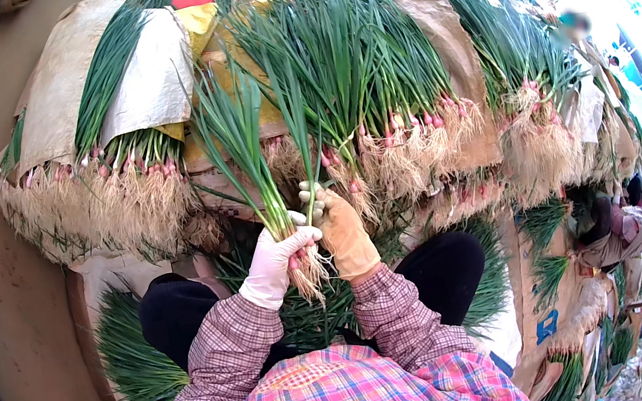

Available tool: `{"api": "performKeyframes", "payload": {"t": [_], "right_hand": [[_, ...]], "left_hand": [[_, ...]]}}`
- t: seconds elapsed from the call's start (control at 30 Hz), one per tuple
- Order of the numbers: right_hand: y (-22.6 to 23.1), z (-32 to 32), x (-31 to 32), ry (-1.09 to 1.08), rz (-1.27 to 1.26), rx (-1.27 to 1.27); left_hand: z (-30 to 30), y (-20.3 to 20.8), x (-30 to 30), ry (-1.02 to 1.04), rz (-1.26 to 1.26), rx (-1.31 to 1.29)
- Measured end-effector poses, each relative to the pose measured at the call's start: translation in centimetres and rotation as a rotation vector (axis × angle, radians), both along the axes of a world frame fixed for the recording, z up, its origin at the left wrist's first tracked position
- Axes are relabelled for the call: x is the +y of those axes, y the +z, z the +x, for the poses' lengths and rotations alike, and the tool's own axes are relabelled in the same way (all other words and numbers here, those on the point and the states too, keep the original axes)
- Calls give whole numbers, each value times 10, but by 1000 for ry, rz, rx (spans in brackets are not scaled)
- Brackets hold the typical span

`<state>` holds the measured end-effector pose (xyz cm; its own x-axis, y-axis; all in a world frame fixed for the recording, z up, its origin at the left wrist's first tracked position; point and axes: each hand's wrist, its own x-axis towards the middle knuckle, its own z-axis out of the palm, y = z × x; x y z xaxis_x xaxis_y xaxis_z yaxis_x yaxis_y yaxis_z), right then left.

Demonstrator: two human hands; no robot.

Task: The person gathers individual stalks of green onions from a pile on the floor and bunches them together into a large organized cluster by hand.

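In front of my body, my left hand [274, 261], in a white glove, is closed round a bunch of green garlic [251, 157]. Its long leaves point up and away; pinkish bulbs and pale roots hang below the fist. Close on its right, my right hand [343, 234], in a tan glove, pinches a thin green garlic stalk [305, 141] between thumb and fingers. The stalk's lower end is partly hidden behind the hands. Just beyond them lies a large heap of green garlic [368, 69], roots toward me.
More green garlic [133, 191] lies at the far left, partly under a white sack [151, 76]. Loose green leaves [135, 353] lie beside my left knee, others under my arms. To the right are further stacks [533, 119] and a seated person [624, 230].
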<state>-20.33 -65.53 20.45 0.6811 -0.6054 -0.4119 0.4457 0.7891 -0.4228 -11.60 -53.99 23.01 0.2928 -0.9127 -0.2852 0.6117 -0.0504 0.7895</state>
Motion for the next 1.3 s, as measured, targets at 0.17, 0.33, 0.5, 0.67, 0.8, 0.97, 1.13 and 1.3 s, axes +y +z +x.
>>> {"api": "performKeyframes", "payload": {"t": [0.17, 0.33, 0.5, 0.67, 0.8, 0.97, 1.13, 1.3], "right_hand": [[-2, 8, 5, -117, -105, 13], [-10, -19, -35, -501, -331, 224], [4, -32, 1, -309, -1606, 1109], [-9, -51, -12, -134, -1470, 1338], [24, -39, 43, -199, -1662, 1026], [41, -61, 29, -93, -1452, 846], [30, -13, 6, 335, -1266, 687], [9, -16, -28, -193, -769, 389]], "left_hand": [[-4, 3, 1, 96, -32, 172], [-11, 29, 12, -73, -137, 181], [-1, 24, 10, -28, -55, 109], [-7, -10, 4, 49, -80, 117], [-4, -4, -7, 13, -1, -5], [-5, -15, -6, 131, 110, 3], [-8, -6, 0, 135, 108, -107], [-2, 14, 9, 35, 58, 25]]}}
